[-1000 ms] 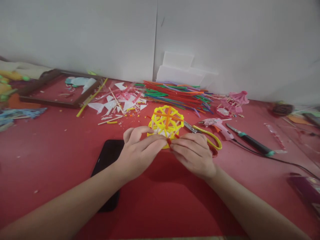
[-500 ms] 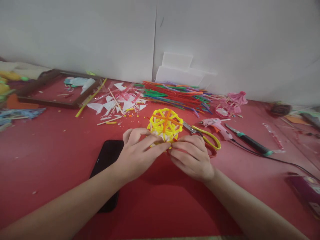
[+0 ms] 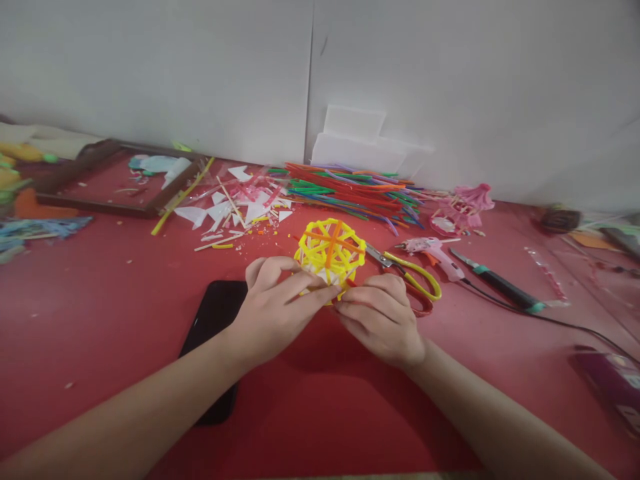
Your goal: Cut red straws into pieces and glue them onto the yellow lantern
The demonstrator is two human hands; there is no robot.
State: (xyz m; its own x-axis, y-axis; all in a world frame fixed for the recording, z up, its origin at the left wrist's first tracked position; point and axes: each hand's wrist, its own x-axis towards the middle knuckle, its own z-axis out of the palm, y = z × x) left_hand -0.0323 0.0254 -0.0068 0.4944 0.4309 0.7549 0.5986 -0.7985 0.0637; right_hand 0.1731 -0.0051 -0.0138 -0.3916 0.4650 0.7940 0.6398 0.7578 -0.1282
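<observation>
In the head view, the yellow openwork model (image 3: 357,241) sits in the middle of the red table (image 3: 310,433), just beyond the fingertips of both hands, with an orange cross (image 3: 331,248) on its upper side. The left hand (image 3: 275,307) reaches in from the near left, its bent fingers and thumb closed on the model's near left edge, so that the model's lower part is partly covered by them. The right hand (image 3: 383,317) comes in from the near right; its fingers are curled and pressed together, tips at the model's near right edge and very near the left fingertips. A small red piece (image 3: 351,283) shows just beyond the right fingers, but whether they pinch it cannot be told, since the right thumb is hidden. A black phone (image 3: 215,320) lies left of the model, partly under the left hand and forearm. Right of the model, just beyond the right hand, are scissors (image 3: 386,260) with a yellow and a red handle loop, and farther right a pink glue gun (image 3: 437,252) and a dark-handled knife (image 3: 507,288). On the far side lie a bundle of coloured strips (image 3: 350,190), white scraps (image 3: 220,210) to its left and a pink ruffled piece (image 3: 474,197) to its right; a brown frame (image 3: 100,205) lies at the far left.
</observation>
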